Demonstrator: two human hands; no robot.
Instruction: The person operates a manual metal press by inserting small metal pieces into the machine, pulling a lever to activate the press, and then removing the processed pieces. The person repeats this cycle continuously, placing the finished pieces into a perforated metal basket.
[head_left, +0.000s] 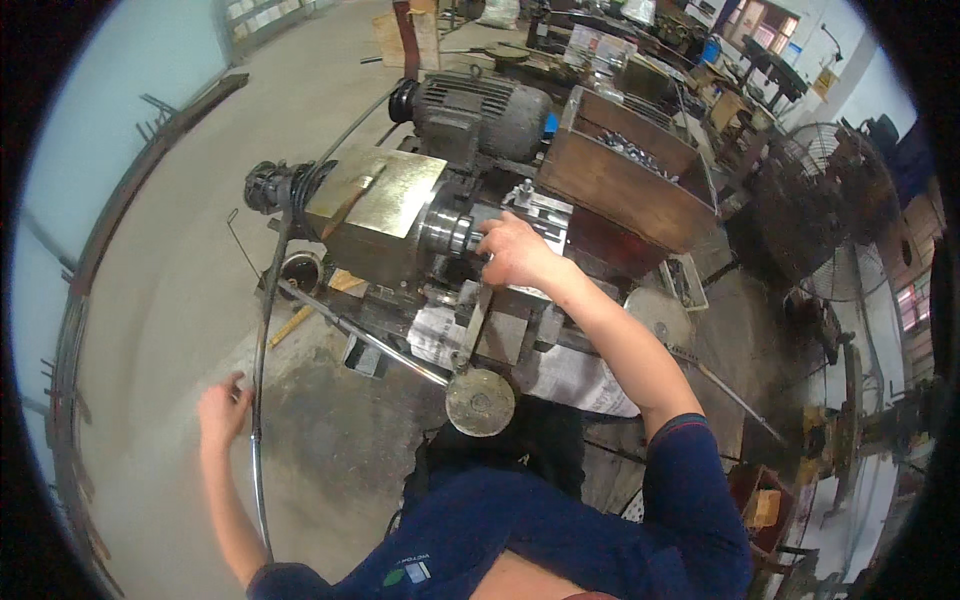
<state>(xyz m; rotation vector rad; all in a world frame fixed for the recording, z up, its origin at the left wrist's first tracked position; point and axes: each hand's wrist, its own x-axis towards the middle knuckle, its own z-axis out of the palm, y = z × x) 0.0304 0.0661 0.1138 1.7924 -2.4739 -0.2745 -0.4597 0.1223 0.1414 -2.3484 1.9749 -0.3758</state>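
Observation:
My right hand (pixel 518 252) reaches over a small lathe, its fingers bent in at the front of the shiny round chuck (pixel 447 222). Whatever they pinch there is mostly hidden by the hand. Behind the fingers lies a metal tool slide (pixel 545 215) with a small upright clamp. Out to the left, my left hand (pixel 224 408) hangs in the air with its fingers loosely curved and apart, holding nothing that I can see. Close beside it runs a long thin metal rod (pixel 257 440). Nearer my body, a round metal disc (pixel 480 402) sits on a lever arm.
A greasy motor (pixel 485 110) stands behind the headstock's metal cover plate (pixel 400 185). To its right is a wooden box (pixel 625 190) with small metal parts. A lever with a bright handle (pixel 390 350) points toward me. A large fan (pixel 810 210) stands at right.

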